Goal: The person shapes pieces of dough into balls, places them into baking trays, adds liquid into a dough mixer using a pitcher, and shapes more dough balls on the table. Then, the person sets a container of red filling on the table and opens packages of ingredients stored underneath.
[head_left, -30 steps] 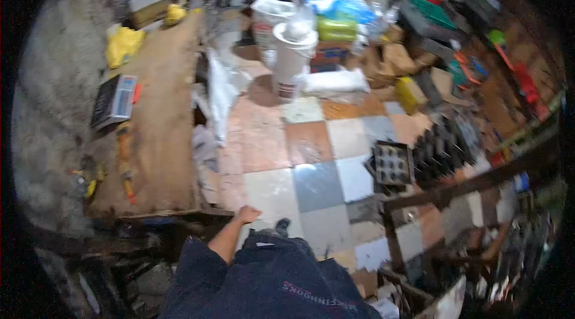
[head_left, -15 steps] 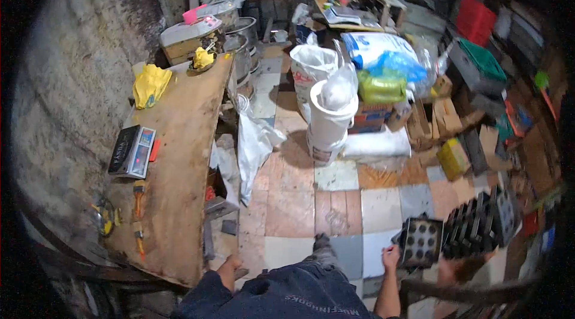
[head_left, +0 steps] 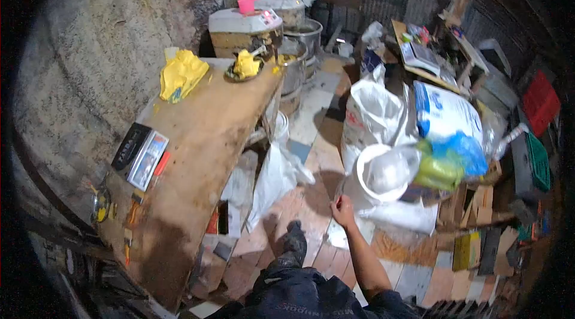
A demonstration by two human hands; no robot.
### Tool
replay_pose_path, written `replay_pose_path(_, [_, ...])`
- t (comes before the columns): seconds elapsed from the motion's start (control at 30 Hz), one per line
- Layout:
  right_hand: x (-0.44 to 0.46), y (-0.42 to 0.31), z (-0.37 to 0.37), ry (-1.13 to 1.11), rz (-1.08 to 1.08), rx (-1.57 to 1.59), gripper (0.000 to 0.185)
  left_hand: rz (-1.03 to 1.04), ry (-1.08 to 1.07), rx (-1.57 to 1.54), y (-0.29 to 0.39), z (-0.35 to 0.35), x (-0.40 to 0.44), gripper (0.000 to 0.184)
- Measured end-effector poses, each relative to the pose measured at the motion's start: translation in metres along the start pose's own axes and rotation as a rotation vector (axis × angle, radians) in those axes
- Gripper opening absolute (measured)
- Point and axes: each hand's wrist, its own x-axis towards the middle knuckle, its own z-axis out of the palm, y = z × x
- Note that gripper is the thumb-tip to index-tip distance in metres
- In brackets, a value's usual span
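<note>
My right hand (head_left: 343,210) reaches forward over the tiled floor, close to the white bucket (head_left: 362,175). Its fingers are curled in, and nothing shows in them. I cannot tell from here whether the hand touches the bucket. A clear plastic bag (head_left: 392,169) sits in the bucket's mouth. Behind it stands a white sack (head_left: 372,106) with its top open. My left hand is out of view. To the left is the wooden table (head_left: 197,145), carrying a digital scale (head_left: 141,156), brushes (head_left: 135,208) and a crumpled yellow bag (head_left: 181,75).
A white sheet of plastic (head_left: 278,169) hangs beside the table. At the back stand metal drums (head_left: 305,35). On the right lie a blue-and-white sack (head_left: 448,109), a green bag (head_left: 440,166), a yellow box (head_left: 466,251) and a green crate (head_left: 538,160). Dark baking tins (head_left: 461,308) edge into the bottom right.
The view has swung right and moved forward. My right hand has come away from the dark muffin tin and is now by the bucket. My left hand has left the view.
</note>
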Motion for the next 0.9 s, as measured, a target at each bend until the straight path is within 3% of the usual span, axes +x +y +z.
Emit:
replay_pose_path(0.17, [0.074, 0.029, 0.017, -0.228, 0.076, -0.013, 0.025, -0.013, -0.009, 0.039, 0.120, -0.065, 0.080, 0.041])
replay_pose_path(0.23, [0.112, 0.034, 0.008, -0.334, 0.353, 0.131, 0.022, 0.019, -0.003, 0.063, 0.178, -0.099, 0.127, 0.043])
replay_pose_path(0.3, [0.139, 0.079, 0.016, -0.208, 0.277, 0.188, 0.014, 0.028, -0.015, -0.021, 0.250, -0.137, 0.177, 0.044])
replay_pose_path(0.33, [0.152, 0.096, 0.020, -0.170, 0.337, 0.271, 0.011, -0.001, -0.037, -0.111, 0.292, -0.154, 0.201, 0.045])
replay_pose_path(0.37, [0.167, 0.111, 0.024, -0.122, 0.397, 0.349, 0.009, 0.778, 0.253, -0.094, 0.355, -0.154, 0.212, 0.048])
replay_pose_path(0.4, [0.185, 0.119, 0.022, -0.123, 0.436, 0.236, 0.009, 0.726, 0.410, 0.540, 0.407, -0.169, 0.233, 0.041])
replay_pose_path(0.43, [0.203, 0.123, 0.021, -0.105, 0.451, 0.242, 0.009, 0.576, 0.284, 0.382, 0.431, -0.178, 0.278, 0.037])
replay_pose_path(0.47, [0.218, 0.123, 0.018, -0.052, 0.453, 0.278, 0.009, 0.413, 0.191, 0.230, 0.558, -0.205, 0.181, 0.034])
replay_pose_path(0.57, [0.273, 0.140, 0.017, 0.080, 0.520, 0.482, 0.009, 0.489, 0.117, 0.394, 0.701, -0.221, 0.210, 0.032])
replay_pose_path(0.67, [0.350, 0.176, 0.013, 0.150, 0.548, 0.609, 0.009, 0.771, 0.093, 0.328, 0.769, -0.219, 0.270, 0.036])
replay_pose_path(0.7, [0.379, 0.185, 0.015, 0.171, 0.653, 0.621, 0.009, 0.679, -0.066, 0.233, 0.771, -0.224, 0.308, 0.039])
replay_pose_path(0.73, [0.407, 0.194, 0.020, 0.188, 0.757, 0.631, 0.011, 0.625, -0.133, 0.425, 0.796, -0.234, 0.306, 0.041])
replay_pose_path(0.77, [0.443, 0.202, 0.022, 0.199, 0.849, 0.630, 0.015, 0.645, -0.336, -0.020, 0.760, -0.232, 0.366, 0.044])
replay_pose_path(0.8, [0.484, 0.209, 0.026, 0.192, 0.845, 0.621, 0.016, 0.430, -0.336, 0.156, 0.759, -0.238, 0.391, 0.047])
replay_pose_path(0.87, [0.579, 0.217, 0.033, 0.182, 0.791, 0.525, 0.017, 0.373, -0.170, 0.472, 0.786, -0.239, 0.379, 0.048])
replay_pose_path(0.9, [0.628, 0.222, 0.036, 0.112, 0.662, 0.433, 0.016, 0.569, -0.204, 0.625, 0.782, -0.237, 0.389, 0.046])
